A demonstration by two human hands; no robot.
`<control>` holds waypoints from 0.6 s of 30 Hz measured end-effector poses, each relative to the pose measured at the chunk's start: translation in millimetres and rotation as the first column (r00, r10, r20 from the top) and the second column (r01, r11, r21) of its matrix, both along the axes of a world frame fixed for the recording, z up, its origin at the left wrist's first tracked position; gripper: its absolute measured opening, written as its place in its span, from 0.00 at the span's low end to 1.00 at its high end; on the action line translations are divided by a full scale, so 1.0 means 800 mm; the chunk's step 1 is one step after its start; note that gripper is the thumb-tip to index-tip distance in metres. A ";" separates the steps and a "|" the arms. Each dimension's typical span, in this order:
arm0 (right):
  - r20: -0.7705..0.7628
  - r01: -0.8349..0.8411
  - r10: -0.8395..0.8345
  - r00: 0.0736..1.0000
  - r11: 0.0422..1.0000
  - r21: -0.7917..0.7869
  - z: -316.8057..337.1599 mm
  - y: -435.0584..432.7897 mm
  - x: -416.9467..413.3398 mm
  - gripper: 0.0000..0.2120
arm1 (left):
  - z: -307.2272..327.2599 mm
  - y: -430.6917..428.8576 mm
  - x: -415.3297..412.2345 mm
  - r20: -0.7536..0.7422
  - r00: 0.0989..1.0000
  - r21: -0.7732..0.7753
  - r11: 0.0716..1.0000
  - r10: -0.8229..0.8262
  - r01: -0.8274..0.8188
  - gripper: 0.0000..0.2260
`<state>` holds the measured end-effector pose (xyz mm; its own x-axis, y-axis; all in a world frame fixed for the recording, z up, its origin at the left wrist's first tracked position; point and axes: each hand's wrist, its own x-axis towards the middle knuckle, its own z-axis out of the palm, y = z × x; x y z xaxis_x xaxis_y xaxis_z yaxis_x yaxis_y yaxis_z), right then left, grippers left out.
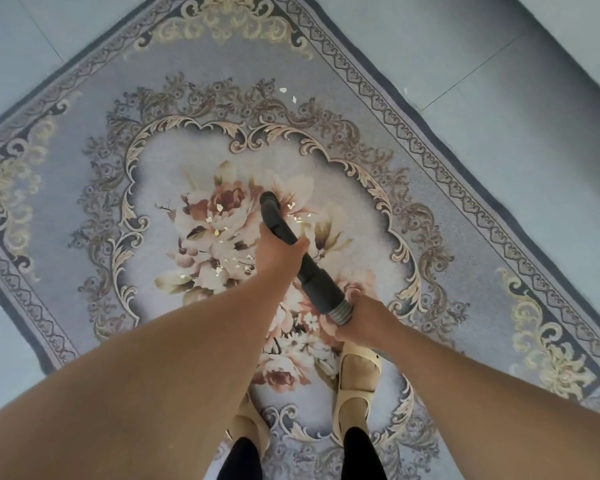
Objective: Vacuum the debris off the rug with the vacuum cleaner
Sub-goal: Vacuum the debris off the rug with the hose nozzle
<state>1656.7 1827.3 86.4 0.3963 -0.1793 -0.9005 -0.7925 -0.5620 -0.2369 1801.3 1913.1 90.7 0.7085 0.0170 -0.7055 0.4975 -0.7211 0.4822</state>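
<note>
Nearest: two feet in cream sandals [359, 375] and dark trouser legs, planted on the near end of the rug [84, 109].

Right hand [361, 318]: fingers wrapped round the grey ribbed cuff [342, 311] where the hose meets the tube. The hose itself is out of sight.

Left hand [278, 252]: further down, clasped over the vacuum cleaner's black tube [317, 282], thumb lying along its side, fingers curled under it. The body of the machine is not in view.

Nozzle [269, 202]: a plain round black mouth with no brush head, tilted down over the middle bouquet. Whether it touches the pile, I cannot tell.

Debris [219, 233]: small pale, glinting flakes, thin and ragged like torn foil or paper. They are scattered on the flowers left of the nozzle, with a few just to its right and some near the left wrist.

Progress: early to middle, I judge. The centre cluster is unfinished, and two more flakes [293, 98] lie well beyond, up in the scrollwork.

Rug surface: short flat pile, printed grey-blue ground, pink and cream blossoms, beige scroll frame, dark chain border.

Beyond: smooth pale grey floor tiles [534, 150] with thin joints.
</note>
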 end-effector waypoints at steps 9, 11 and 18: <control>-0.118 -0.047 0.048 0.992 0.999 0.008 0.027 -0.050 -0.103 0.08 | 0.013 -0.035 -0.112 -0.121 0.992 -0.072 0.996 0.045 -0.054 0.33; -0.112 -0.053 0.053 0.992 0.999 0.001 0.025 -0.052 -0.101 0.12 | 0.012 -0.034 -0.111 -0.106 0.993 -0.061 0.997 0.050 -0.057 0.32; 0.040 0.056 -0.056 0.998 0.998 -0.002 0.000 -0.021 -0.019 0.22 | -0.001 -0.018 -0.017 0.020 1.000 -0.001 1.000 -0.022 0.022 0.27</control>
